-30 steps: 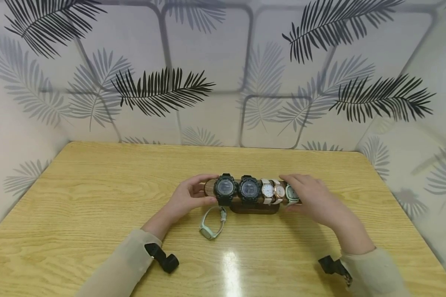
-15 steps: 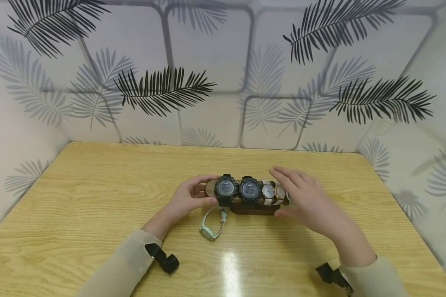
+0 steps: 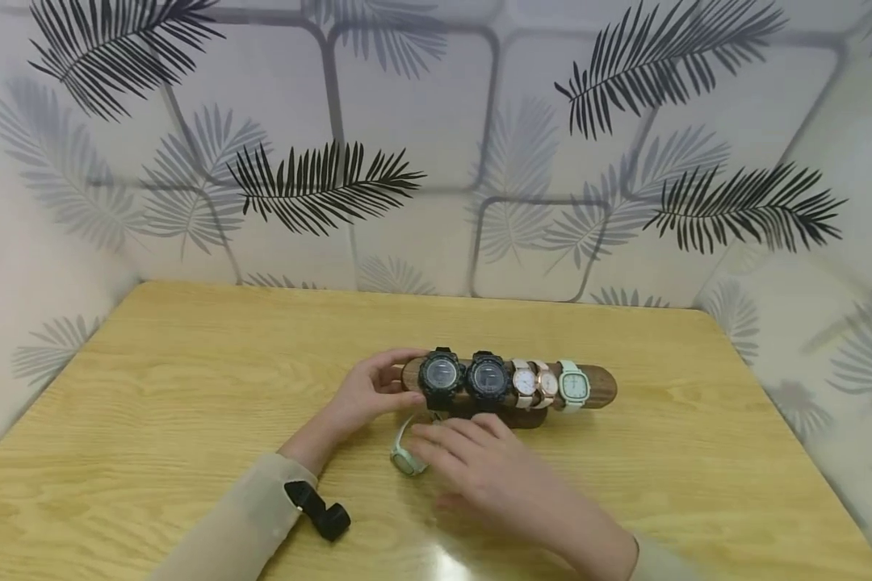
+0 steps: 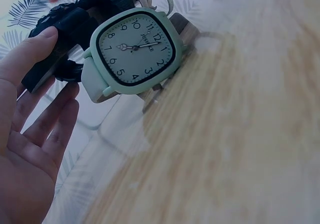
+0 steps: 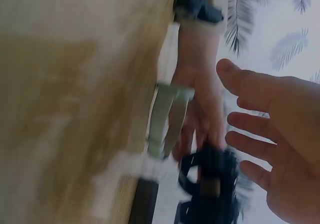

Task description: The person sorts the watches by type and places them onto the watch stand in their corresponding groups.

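Note:
A dark wooden watch stand [image 3: 600,386] lies across the table with several watches on its bar. My left hand [image 3: 363,394] grips the bar's left end, thumb against a black digital watch [image 3: 441,374]. Beside it sit another black digital watch [image 3: 488,378], two white-strapped watches [image 3: 524,382] and a mint green square watch [image 3: 574,386]. A loose mint green watch [image 4: 134,53] stands on the table in front, its strap in a loop. Over its right side in the head view reaches my right hand [image 3: 490,472], fingers extended; the right wrist view shows a gap between them.
The wooden table [image 3: 211,363] runs back to a wall with leaf prints [image 3: 414,242]. A black wrist camera [image 3: 327,519] sticks out from the left sleeve. The stand's base [image 3: 529,418] shows below the bar.
My right hand has left the stand's right end and moved left and toward me, to the loose mint green watch. The left hand has stayed at the stand's left end.

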Action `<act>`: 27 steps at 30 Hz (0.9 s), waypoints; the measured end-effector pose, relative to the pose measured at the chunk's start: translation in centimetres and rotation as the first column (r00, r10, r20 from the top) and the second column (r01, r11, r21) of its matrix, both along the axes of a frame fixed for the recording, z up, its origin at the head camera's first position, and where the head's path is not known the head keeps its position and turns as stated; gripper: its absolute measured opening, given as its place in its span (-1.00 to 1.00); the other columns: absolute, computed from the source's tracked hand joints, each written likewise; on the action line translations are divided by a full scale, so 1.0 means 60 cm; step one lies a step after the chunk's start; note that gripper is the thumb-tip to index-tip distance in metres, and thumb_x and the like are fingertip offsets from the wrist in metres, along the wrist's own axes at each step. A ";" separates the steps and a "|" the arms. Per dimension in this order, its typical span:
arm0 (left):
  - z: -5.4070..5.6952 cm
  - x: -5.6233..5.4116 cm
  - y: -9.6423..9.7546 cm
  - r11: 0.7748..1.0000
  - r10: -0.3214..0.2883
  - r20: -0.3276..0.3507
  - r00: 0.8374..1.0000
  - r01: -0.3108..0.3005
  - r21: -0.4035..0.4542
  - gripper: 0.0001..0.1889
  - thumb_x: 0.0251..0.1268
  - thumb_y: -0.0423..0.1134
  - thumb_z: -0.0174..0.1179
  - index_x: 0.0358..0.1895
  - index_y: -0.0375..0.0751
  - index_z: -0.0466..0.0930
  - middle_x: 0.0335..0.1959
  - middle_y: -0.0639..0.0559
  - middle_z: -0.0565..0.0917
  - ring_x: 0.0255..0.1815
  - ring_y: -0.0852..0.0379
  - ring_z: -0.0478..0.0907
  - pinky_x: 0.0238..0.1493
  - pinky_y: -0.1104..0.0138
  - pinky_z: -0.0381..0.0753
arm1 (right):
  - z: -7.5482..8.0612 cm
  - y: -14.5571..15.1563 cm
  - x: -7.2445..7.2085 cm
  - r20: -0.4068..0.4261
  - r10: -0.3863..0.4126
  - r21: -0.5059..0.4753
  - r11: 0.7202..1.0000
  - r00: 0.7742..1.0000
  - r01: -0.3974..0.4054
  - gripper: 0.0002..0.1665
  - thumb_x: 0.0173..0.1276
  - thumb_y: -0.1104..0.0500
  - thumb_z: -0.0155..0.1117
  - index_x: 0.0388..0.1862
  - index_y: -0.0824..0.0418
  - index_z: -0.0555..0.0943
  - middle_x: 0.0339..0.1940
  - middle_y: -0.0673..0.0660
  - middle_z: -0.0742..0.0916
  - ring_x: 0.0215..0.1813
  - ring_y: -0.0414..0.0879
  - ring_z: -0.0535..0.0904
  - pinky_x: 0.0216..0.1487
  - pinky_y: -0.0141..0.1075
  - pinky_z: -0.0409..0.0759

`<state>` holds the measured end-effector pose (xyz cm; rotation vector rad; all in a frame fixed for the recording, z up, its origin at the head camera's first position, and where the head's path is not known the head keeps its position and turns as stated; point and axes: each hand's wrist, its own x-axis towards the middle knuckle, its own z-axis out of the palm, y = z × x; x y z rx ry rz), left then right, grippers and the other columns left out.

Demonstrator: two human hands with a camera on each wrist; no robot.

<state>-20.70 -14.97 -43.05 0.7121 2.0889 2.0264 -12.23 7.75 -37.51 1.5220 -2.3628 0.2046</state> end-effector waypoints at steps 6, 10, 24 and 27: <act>-0.002 0.001 0.004 1.000 -0.002 -0.003 1.000 0.002 0.015 -0.40 0.11 -0.42 0.37 0.27 -0.19 0.45 0.15 -0.14 0.53 0.02 -0.06 0.57 0.03 0.20 0.57 | -0.009 -0.024 0.010 0.111 0.035 0.049 0.998 0.993 -0.041 -0.23 0.28 -0.18 0.27 0.40 0.08 0.34 0.33 0.01 0.47 0.29 -0.06 0.38 0.27 -0.09 0.37; -0.004 0.000 0.005 1.000 -0.006 0.004 1.000 0.006 0.019 -0.40 0.10 -0.41 0.38 0.27 -0.17 0.45 0.15 -0.12 0.53 0.03 -0.06 0.57 0.04 0.19 0.57 | -0.020 -0.026 0.002 0.225 0.056 0.052 0.996 0.973 -0.069 -0.26 0.33 -0.14 0.23 0.41 0.10 0.33 0.36 0.05 0.44 0.34 -0.05 0.34 0.33 -0.10 0.32; -0.001 0.004 0.005 1.000 0.010 0.022 1.000 -0.010 0.017 -0.39 0.08 -0.41 0.39 0.27 -0.16 0.46 0.17 -0.10 0.52 0.05 -0.05 0.56 0.04 0.20 0.57 | -0.053 -0.023 -0.012 0.329 0.127 0.035 0.989 0.936 -0.147 -0.51 0.36 -0.04 0.24 0.22 0.08 0.52 0.18 -0.03 0.57 0.27 -0.11 0.38 0.36 -0.22 0.25; -0.001 0.004 0.005 1.000 0.009 0.015 1.000 -0.010 0.015 -0.39 0.08 -0.42 0.38 0.27 -0.17 0.46 0.17 -0.11 0.52 0.03 -0.06 0.57 0.00 0.21 0.59 | -0.056 -0.023 -0.013 0.297 0.142 -0.014 0.989 0.944 -0.144 -0.62 0.35 0.04 0.26 0.12 0.07 0.59 0.05 -0.07 0.62 0.16 -0.15 0.44 0.31 -0.26 0.31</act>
